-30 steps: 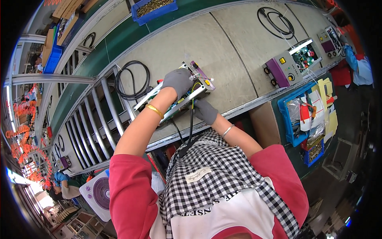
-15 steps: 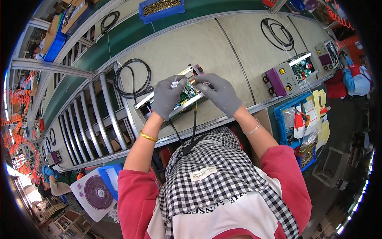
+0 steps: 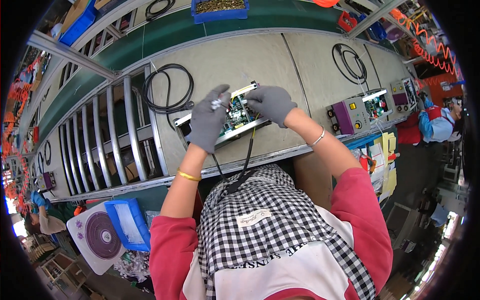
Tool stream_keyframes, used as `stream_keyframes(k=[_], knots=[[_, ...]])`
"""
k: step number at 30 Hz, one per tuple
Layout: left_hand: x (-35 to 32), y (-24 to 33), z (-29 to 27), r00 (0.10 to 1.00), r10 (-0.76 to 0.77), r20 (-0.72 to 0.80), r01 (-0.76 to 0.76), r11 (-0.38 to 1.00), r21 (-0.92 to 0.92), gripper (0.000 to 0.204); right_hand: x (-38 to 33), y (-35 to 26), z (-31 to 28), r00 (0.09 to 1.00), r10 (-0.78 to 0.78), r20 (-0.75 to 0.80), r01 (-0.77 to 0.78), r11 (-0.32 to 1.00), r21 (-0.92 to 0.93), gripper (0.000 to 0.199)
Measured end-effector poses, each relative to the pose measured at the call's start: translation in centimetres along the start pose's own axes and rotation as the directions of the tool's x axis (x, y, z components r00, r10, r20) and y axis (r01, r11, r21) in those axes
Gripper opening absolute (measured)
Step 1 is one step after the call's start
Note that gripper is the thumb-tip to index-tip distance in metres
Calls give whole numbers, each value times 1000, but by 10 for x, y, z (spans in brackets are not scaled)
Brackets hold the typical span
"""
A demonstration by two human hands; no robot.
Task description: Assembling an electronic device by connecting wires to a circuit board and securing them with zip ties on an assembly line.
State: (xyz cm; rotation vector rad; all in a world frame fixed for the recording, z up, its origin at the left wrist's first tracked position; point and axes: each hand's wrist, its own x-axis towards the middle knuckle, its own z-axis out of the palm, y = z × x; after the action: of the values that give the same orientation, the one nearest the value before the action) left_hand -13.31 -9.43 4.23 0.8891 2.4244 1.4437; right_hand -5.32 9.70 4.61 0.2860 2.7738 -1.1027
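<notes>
An opened electronic unit with a green circuit board (image 3: 239,118) in a white-edged metal frame lies on the bench before me. My left hand (image 3: 206,123), in a grey glove, is at the board's left side. Several small white pieces (image 3: 216,104) are held in its curled fingers; their kind is too small to tell. My right hand (image 3: 275,104), gloved likewise, reaches over the unit's right end. Its fingertips are pinched together at the board, and whatever they grip is hidden. A black cable (image 3: 249,150) runs from the unit over the bench's near edge.
Left of the unit lies a coiled black cable (image 3: 192,85), beside a metal roller section (image 3: 116,134). Rightward stands a similar purple-and-grey unit (image 3: 347,118). A blue bin of small brass parts (image 3: 220,6) sits at the back. A co-worker (image 3: 435,120) is at far right.
My right hand has shifted toward the far right end of the board, its fingers drawn together. My left hand stays beside the board with the white pieces. The whole view has turned slightly.
</notes>
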Motion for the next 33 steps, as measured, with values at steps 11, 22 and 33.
stream_keyframes(k=[11,22,33], knots=[[-81,-17,-44,806,-369,463,568,262,-780,39,22,-2,4,964,132,230,117,566,-816,17],[-81,-41,-51,878,-398,265,412,347,-842,35,31,-8,6,935,212,284,100,612,-785,16],[-87,-26,-36,827,-447,340,456,181,-871,36,33,-26,6,915,223,336,153,579,-801,16]])
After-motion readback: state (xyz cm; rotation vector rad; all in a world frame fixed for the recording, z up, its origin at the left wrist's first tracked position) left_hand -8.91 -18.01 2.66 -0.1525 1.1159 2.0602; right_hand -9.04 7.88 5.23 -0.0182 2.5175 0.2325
